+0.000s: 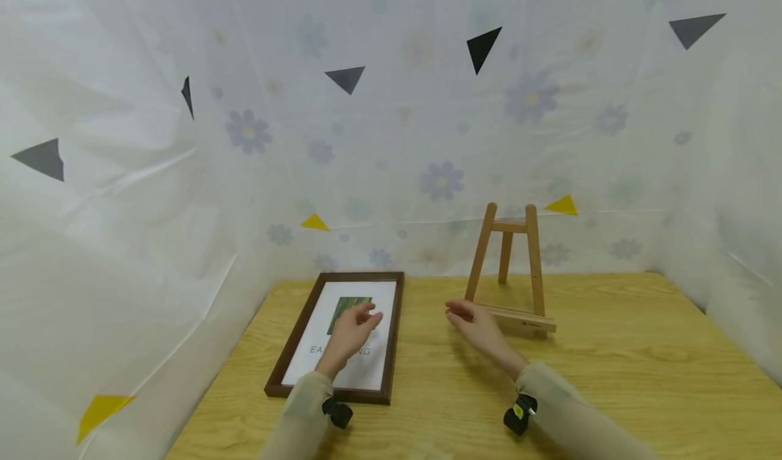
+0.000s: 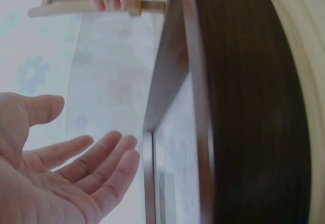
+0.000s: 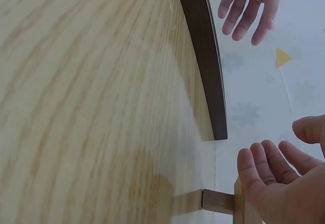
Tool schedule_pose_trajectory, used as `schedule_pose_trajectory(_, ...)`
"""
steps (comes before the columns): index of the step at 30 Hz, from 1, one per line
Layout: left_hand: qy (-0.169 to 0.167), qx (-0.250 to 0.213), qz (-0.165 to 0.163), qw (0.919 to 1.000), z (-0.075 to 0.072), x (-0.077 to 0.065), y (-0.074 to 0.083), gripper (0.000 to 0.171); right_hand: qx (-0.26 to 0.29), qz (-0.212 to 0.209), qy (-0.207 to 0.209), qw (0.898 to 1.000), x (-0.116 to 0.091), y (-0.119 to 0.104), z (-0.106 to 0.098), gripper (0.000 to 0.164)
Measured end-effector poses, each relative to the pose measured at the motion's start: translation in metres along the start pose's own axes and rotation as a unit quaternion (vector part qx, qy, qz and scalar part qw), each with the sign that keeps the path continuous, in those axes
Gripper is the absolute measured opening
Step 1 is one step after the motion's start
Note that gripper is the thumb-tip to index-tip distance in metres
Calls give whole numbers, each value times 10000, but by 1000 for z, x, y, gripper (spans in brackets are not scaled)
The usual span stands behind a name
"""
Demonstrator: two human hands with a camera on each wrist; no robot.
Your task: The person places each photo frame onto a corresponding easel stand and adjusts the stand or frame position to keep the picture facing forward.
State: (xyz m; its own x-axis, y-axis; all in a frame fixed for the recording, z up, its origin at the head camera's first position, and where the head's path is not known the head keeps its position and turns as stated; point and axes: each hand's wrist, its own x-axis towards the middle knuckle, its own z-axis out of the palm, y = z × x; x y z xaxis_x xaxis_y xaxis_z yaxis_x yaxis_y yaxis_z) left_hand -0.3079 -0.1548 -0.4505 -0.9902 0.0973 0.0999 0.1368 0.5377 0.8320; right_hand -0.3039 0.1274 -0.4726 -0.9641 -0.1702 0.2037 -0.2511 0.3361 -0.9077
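Note:
A dark brown picture frame (image 1: 396,338) with a white sheet and a small green picture lies flat on the table's left. Over it hovers my left hand (image 1: 351,334), fingers loosely bent and holding nothing; the left wrist view shows this hand (image 2: 81,173) with thumb and fingers apart above the frame (image 2: 244,107). To the right stands a small wooden easel (image 1: 535,263) with a ledge at its front. My right hand (image 1: 482,331) is just in front of the easel's left leg, with nothing in its grasp. In the right wrist view its fingers (image 3: 274,165) are relaxed.
The wood-grain table (image 1: 641,365) spreads under everything. White flower-printed sheeting (image 1: 391,141) rises behind and along both sides, with dark and yellow triangles stuck on it. Each wrist carries a black camera strap (image 1: 337,411).

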Motion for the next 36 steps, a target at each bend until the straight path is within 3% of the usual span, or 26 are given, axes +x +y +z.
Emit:
schedule_pose_trajectory(7, -312, -918, 3, 9953, -25, 1, -11, 48, 1179, 349, -258, 9921, 1, -4, 7, 40)
schedule_pose_trajectory(14, -121, -929, -206, 9954, -56, -3, -27, 44, 1647, 906, -893, 9781, 3, -3, 20, 47)
schedule_pose_trajectory(25, 137, -752, -700, 9946, -92, -3, -57, 55, 1557, 1012, -1054, 9769, 6, -6, 37, 47)
schedule_pose_trajectory(30, 282, -641, -845, 9940, -103, -8, -67, 50, 1654, 1053, -1220, 9730, 5, -6, 44, 46)
schedule_pose_trajectory(36, 279, -1071, -853, 9902, -117, -14, -73, 51, 1752, 1070, -1450, 9679, 4, -8, 50, 48)
